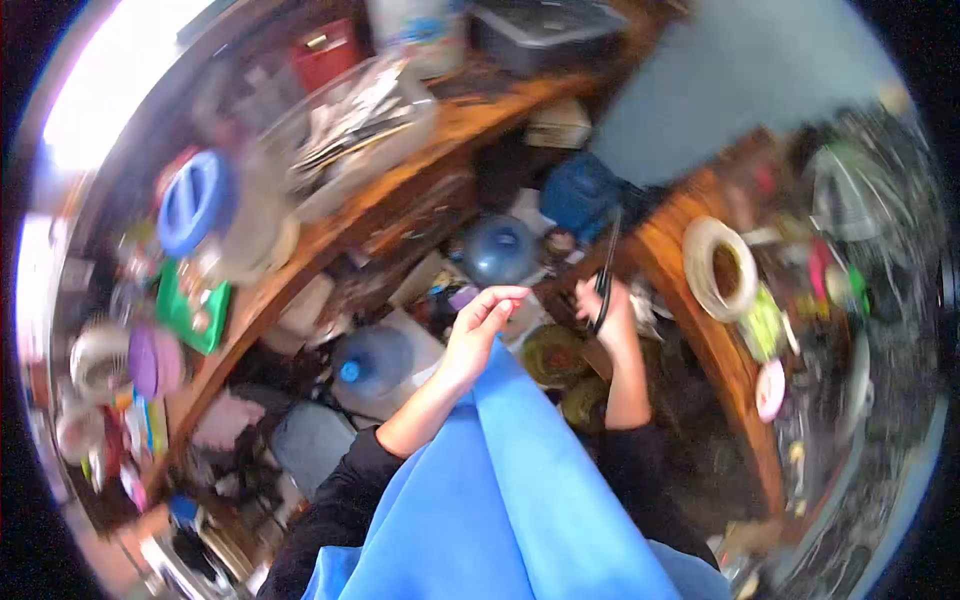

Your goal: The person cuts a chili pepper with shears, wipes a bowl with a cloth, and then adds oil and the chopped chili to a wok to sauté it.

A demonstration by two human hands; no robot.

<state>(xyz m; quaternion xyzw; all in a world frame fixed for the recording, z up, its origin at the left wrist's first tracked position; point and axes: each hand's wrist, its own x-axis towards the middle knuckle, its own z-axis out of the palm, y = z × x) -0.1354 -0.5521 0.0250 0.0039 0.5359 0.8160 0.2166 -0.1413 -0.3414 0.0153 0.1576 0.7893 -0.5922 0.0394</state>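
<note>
My left hand [482,330] is closed, thumb against the fingers, above a large blue cloth [510,470]. The cloth rises to a peak at the palm, gathered in the lower fingers, and hangs in folds down over my lap and body. To the right, my right hand [612,312] is wrapped round the black handle of scissors [601,298]. Their thin blade points up and away from me, apart from the cloth. Motion blurs the fingers and blade a little.
A wooden shelf [460,125] curves along the left, bearing a blue-lidded container [197,205], a green tray [190,305] and a box of utensils [350,130]. Large water bottles [375,362] stand below. On the right, a wooden-edged counter [735,390] carries a pale ring-shaped roll [720,268].
</note>
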